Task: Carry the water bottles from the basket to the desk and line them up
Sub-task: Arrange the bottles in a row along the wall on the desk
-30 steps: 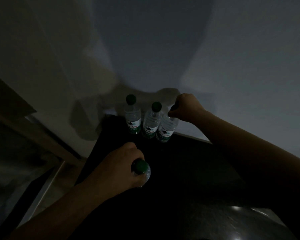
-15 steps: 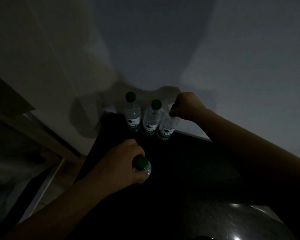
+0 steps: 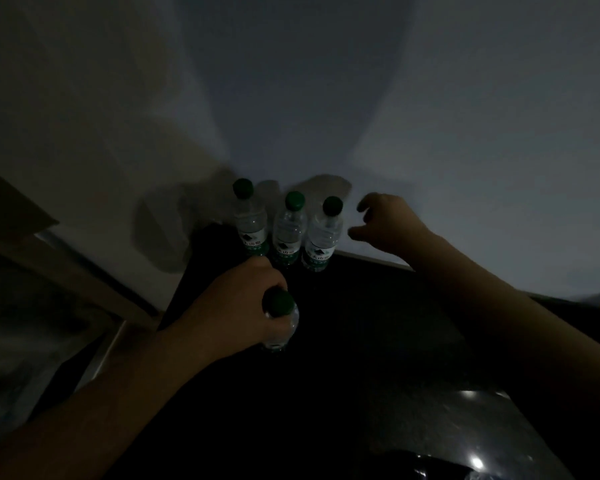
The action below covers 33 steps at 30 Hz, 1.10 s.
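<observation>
The room is very dark. Three water bottles (image 3: pixel 289 230) with green caps stand upright on the dark bench (image 3: pixel 378 323), at its far edge, at 12 o'clock from the person. They make a short row in front of the pale wall (image 3: pixel 326 98), close side by side. I cannot tell if they touch each other. Their labels are white and green.

The left hand (image 3: pixel 232 306) is at 6 o'clock from this row, near its left end. Its fingers are curled tightly round the upper part of a fourth bottle (image 3: pixel 279 304), just under the green cap. This bottle is upright or nearly so. Its lower part is lost in the dark, so I cannot tell if it stands on the bench or is above it.

The right hand (image 3: pixel 387 225) is at 3 o'clock from the row, just beside the rightmost bottle (image 3: pixel 323 233) but apart from it. Its fingers are spread and loosely bent, with the thumb below, and there is nothing in them.

At 9 o'clock of the bench a wooden frame (image 3: pixel 66 265) runs diagonally along the wall.
</observation>
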Tool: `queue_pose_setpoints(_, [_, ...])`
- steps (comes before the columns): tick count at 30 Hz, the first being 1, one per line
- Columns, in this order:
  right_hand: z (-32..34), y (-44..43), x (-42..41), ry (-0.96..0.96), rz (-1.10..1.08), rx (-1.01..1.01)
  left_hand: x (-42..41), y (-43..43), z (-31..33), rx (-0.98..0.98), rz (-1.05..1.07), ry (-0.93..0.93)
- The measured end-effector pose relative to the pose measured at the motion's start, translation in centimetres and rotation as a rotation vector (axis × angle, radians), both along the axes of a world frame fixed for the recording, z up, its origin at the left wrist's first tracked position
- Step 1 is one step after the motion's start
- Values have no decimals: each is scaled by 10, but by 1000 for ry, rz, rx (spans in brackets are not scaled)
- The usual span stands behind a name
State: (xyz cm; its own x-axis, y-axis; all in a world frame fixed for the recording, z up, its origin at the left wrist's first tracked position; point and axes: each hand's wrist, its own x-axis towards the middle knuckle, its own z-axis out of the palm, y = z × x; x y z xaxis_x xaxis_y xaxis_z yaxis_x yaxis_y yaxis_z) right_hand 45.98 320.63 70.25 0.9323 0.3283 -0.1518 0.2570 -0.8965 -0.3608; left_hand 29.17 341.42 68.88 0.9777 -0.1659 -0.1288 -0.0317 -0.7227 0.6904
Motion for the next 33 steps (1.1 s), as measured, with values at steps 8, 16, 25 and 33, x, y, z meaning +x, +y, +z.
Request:
queue_pose_setpoints(8, [-37,-89,-60,210,-47,-80,37,-33,14,91,-59,-47])
queue_pose_setpoints(16, [-81,-176,-96,299,-283,48,79,-82,22,155,-154,-105])
queue_pose_setpoints(25, [-103,-216,-101,286,-375,134,128,-128,27,369,-271,-94])
queue_pose_setpoints(33, [-120,-216,-108,450,-349,223,164,-142,27,454,-299,-51])
